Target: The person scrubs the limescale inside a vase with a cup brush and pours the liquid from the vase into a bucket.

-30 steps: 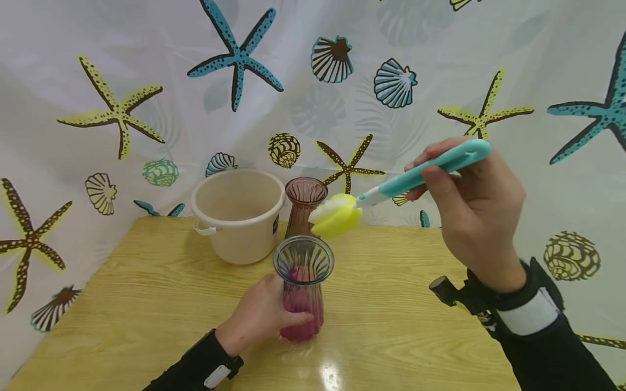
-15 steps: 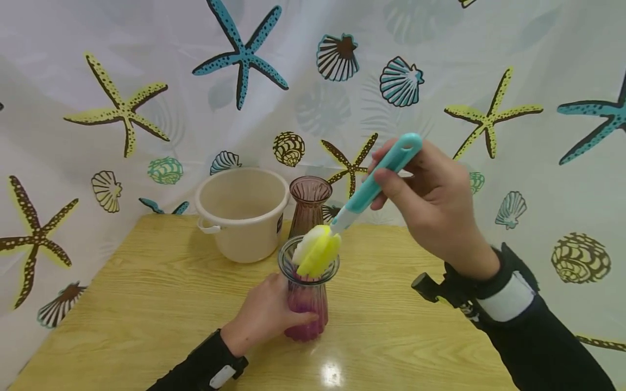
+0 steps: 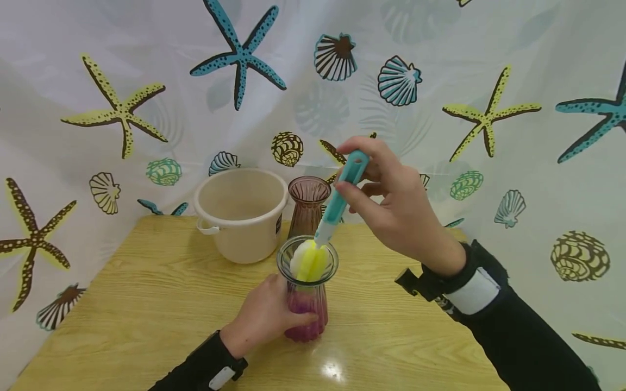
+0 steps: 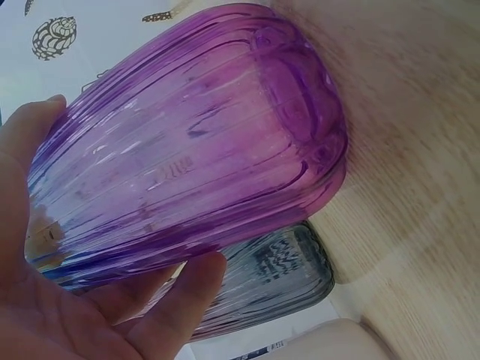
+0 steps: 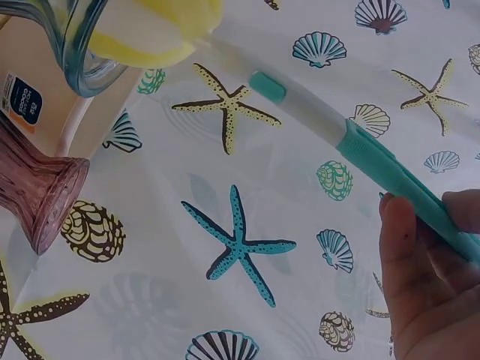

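Observation:
My left hand [image 3: 266,315] grips the lower body of a ribbed glass vase [image 3: 308,309], clear at its flared rim and purple-pink toward the base. The left wrist view shows the thumb and fingers curled round the purple glass [image 4: 187,142]. My right hand [image 3: 396,203] pinches the teal handle [image 3: 344,184] of a sponge brush, thumb against one side. Its yellow and white sponge head [image 3: 310,262] sits in the mouth of the vase, with the handle slanting up to the right. In the right wrist view the sponge [image 5: 161,30] is beside the glass rim [image 5: 97,79].
A cream bucket [image 3: 244,239] with a side handle stands at the back left. Right next to it is a second, brownish-mauve glass vase [image 3: 308,203], partly hidden behind the front one. A curtain with starfish and shells [image 3: 195,119] hangs behind the wooden table [image 3: 161,293].
My right hand has moved left, tilting the brush steeper, and the sponge head has gone from behind the vase into its mouth. My left hand still holds the vase in place.

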Action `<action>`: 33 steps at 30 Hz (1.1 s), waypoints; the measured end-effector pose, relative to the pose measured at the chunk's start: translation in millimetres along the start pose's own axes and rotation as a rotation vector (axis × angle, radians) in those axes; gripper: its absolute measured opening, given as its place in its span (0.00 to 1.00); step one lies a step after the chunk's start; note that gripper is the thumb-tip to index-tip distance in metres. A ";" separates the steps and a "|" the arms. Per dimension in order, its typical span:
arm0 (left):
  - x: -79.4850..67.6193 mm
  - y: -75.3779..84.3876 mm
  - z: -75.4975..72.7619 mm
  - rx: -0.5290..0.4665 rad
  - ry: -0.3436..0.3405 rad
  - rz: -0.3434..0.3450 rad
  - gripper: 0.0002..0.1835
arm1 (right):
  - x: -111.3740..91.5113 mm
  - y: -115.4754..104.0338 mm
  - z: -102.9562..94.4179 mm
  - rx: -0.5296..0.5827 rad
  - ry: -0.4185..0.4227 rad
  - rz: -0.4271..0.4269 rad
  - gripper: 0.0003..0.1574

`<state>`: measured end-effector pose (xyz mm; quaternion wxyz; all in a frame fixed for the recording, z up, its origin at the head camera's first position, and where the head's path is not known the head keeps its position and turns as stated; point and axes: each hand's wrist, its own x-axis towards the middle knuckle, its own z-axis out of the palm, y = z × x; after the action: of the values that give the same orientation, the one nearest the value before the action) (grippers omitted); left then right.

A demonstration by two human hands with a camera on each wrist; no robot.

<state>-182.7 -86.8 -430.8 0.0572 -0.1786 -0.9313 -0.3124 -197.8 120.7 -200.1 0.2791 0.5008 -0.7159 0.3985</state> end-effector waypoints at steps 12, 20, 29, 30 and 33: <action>0.2 -1.6 0.9 -0.027 -0.017 0.009 0.54 | -10.5 20.1 22.5 -0.004 -0.084 0.074 0.26; -0.8 -1.6 0.0 -0.029 -0.008 0.015 0.52 | -22.2 27.8 32.0 0.002 -0.116 0.096 0.25; -0.2 -3.0 1.8 -0.011 -0.029 0.004 0.55 | -59.9 51.6 64.2 -0.107 -0.417 0.173 0.16; -0.1 -2.8 1.8 -0.011 -0.031 0.006 0.55 | -61.5 53.4 64.2 -0.105 -0.407 0.186 0.16; -0.5 -2.3 0.8 -0.017 -0.029 -0.003 0.54 | -62.8 56.5 62.1 -0.105 -0.388 0.196 0.16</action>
<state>-183.1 -88.2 -432.8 0.0415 -0.1822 -0.9296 -0.3177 -229.4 109.1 -299.4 0.1220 0.4809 -0.8211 0.2821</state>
